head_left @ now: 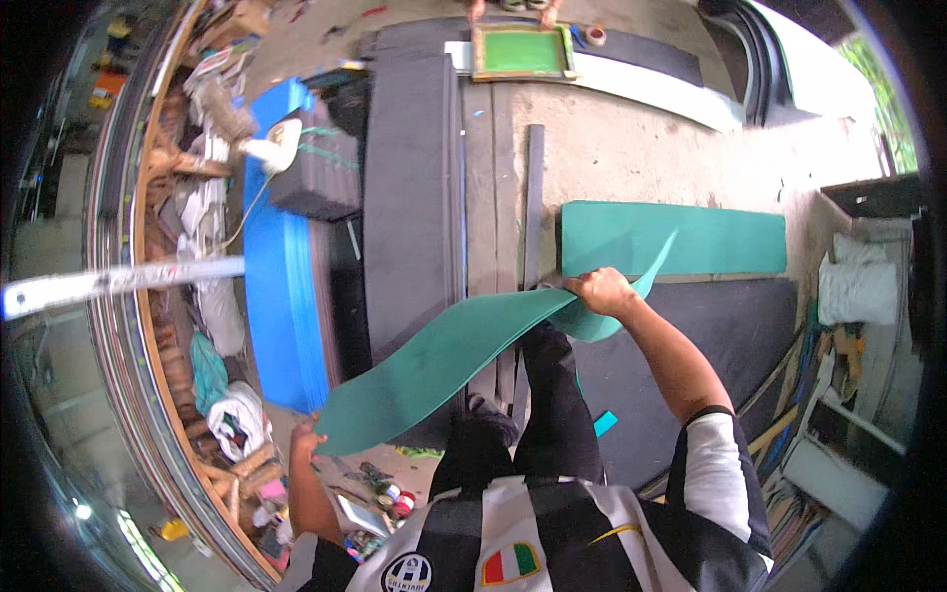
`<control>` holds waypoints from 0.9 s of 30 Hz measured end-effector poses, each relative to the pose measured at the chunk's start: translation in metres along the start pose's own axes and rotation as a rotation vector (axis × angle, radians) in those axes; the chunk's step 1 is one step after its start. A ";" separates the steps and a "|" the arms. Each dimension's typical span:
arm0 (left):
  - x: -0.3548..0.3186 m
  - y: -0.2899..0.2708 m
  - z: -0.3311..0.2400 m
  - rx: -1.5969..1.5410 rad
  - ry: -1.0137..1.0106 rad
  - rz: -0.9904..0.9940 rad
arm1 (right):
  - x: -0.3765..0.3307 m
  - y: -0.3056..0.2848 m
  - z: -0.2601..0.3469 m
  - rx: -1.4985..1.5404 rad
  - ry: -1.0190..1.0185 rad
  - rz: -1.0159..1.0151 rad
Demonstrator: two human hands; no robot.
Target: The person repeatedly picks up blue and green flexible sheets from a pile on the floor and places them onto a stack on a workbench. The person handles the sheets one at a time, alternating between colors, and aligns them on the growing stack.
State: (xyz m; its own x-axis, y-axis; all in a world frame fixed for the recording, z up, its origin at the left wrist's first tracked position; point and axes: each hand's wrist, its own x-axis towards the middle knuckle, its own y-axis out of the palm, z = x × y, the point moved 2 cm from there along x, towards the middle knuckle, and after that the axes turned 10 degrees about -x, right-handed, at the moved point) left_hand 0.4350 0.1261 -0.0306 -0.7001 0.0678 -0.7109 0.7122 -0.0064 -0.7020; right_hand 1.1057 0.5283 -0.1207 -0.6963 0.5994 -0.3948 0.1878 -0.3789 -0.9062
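Arms spread wide: left hand (304, 441) and right hand (599, 291) each grip an end of the green foam strip (444, 360).

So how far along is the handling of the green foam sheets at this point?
One green sheet already lies flat on the floor ahead. In hand: a second green sheet, bowed in the air, gripped at one end by the right hand and at the other by the left hand; it is not yet laid down. Stacks of grey sheets and blue sheets lie alongside, untouched.
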 end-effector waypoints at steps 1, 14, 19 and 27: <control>-0.010 -0.005 0.007 0.040 0.125 -0.020 | 0.000 -0.015 0.019 -0.055 -0.028 0.032; -0.169 0.137 0.004 -0.241 1.119 -0.498 | -0.058 -0.205 0.359 -0.220 -0.186 -0.187; -0.186 0.009 0.079 -0.213 1.041 -0.523 | -0.074 -0.206 0.389 -0.056 -0.230 -0.196; -0.270 -0.092 0.177 0.029 0.836 -0.484 | -0.030 -0.134 0.370 -0.248 -0.355 -0.588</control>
State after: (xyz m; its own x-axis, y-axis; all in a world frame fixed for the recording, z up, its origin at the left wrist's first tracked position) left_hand 0.5498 -0.0687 0.2180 -0.6462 0.7576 -0.0918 0.3469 0.1845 -0.9196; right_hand 0.8454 0.3007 0.0687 -0.9052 0.3736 0.2023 -0.1643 0.1314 -0.9776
